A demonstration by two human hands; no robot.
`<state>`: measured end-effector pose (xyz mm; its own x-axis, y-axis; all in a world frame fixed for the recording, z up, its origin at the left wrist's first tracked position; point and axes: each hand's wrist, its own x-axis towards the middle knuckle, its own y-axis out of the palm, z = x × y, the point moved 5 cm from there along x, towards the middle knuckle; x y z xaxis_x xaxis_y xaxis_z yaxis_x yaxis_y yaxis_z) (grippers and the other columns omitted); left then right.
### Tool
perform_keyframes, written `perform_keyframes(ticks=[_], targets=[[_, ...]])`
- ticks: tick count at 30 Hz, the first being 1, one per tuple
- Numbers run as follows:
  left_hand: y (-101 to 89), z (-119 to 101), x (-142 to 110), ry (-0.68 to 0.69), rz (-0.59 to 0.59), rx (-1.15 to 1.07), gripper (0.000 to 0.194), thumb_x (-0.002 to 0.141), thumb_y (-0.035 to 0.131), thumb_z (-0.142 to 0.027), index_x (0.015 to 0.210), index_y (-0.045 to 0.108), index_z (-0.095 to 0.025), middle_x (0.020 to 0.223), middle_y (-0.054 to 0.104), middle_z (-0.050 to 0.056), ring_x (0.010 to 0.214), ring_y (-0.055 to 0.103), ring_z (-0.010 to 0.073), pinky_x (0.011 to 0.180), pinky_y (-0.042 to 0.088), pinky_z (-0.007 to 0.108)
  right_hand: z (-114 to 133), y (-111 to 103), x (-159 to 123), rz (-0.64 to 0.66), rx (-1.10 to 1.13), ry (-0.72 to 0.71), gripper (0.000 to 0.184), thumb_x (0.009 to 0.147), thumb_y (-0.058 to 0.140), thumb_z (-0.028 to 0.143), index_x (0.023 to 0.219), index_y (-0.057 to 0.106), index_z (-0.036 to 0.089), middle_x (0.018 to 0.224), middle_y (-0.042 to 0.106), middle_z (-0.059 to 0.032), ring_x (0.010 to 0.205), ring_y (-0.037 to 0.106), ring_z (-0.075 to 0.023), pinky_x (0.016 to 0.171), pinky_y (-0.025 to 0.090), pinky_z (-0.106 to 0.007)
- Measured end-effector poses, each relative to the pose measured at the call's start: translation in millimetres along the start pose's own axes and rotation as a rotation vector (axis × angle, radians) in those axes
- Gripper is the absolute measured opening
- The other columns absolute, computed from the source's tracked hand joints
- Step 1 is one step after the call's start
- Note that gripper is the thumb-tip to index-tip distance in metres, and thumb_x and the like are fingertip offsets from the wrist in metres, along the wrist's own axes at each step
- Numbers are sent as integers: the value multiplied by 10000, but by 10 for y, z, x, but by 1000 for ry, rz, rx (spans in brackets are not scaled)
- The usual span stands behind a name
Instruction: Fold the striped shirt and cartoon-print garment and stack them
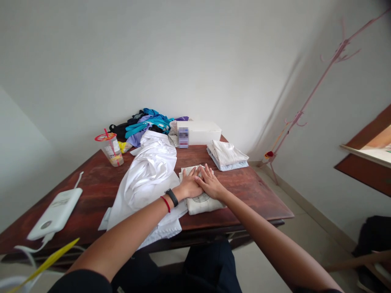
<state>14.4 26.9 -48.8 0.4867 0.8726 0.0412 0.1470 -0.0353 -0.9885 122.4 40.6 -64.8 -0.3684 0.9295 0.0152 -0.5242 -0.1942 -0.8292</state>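
My left hand [191,185] lies flat with fingers spread on a folded cream garment [203,206] that has a dark round print. Beside it, my right hand [211,183] also presses flat on the same cloth, its fingers stretched out and touching or overlapping the left fingers. The two hands hide much of the garment's top. Just left of it, a rumpled white garment [149,171] stretches from the back of the table to the front edge, passing under my left forearm. To the back right sits a stack of folded clothes [227,154], cream over pale blue.
The dark wooden table [253,195] also bears a plastic cup with a straw [111,150], a white power bank with a cable [56,213], a white box [201,132] and a heap of coloured clothes [149,124]. A pink coat stand [317,87] is at right.
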Motion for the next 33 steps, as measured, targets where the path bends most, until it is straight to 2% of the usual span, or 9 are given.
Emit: perform_keyframes(ticks=[5,11,17,22,27,30,33], targets=[[-68,-29,-34,-5,64,-3,622,1044,381,-494,1635,211,-400,1723,167,103,1554,194,389,1169,103,775,41,-19,-1,19,28,8,886,990,315,720,1666,118,182,1736,-3,-105,1594,-82,-313,1267,81,-537],[-149,-79,-69,-12,74,-35,645,1045,425,-478,1637,178,-410,1716,195,99,1551,198,374,1180,115,758,67,-55,-33,37,38,40,878,979,302,751,1663,152,221,1738,-56,-93,1588,-93,-337,1266,62,-522],[-188,-121,-77,-26,45,-53,648,1030,459,-428,1629,213,-411,1705,232,90,1549,213,381,1179,125,763,119,-89,-63,44,-5,56,843,989,322,736,1659,179,244,1743,-10,-103,1590,-29,-371,1260,91,-526],[-161,-104,-76,-43,15,-53,646,1030,444,-431,1630,206,-408,1709,223,78,1553,200,365,1192,113,746,86,-58,-31,37,-28,42,831,994,314,729,1659,180,251,1744,12,-89,1597,-27,-342,1260,81,-527],[-63,-50,-28,-37,64,-41,658,1030,423,-426,1642,191,-357,1722,169,106,1558,182,375,1174,54,776,34,-15,24,86,10,-21,863,988,288,739,1665,137,225,1743,30,-78,1599,-82,-285,1266,1,-497],[-55,-47,-24,-41,58,-47,655,1028,422,-416,1641,204,-343,1720,177,106,1551,189,378,1172,37,778,3,-10,49,107,44,-20,886,976,309,751,1666,116,230,1743,10,-76,1598,-96,-284,1264,-16,-505],[-93,-81,-49,-30,29,-51,643,1021,438,-404,1630,234,-366,1707,229,86,1543,200,359,1195,73,744,-13,-11,60,112,68,-8,902,965,337,759,1666,120,235,1741,-22,-89,1596,-92,-300,1264,3,-520]])
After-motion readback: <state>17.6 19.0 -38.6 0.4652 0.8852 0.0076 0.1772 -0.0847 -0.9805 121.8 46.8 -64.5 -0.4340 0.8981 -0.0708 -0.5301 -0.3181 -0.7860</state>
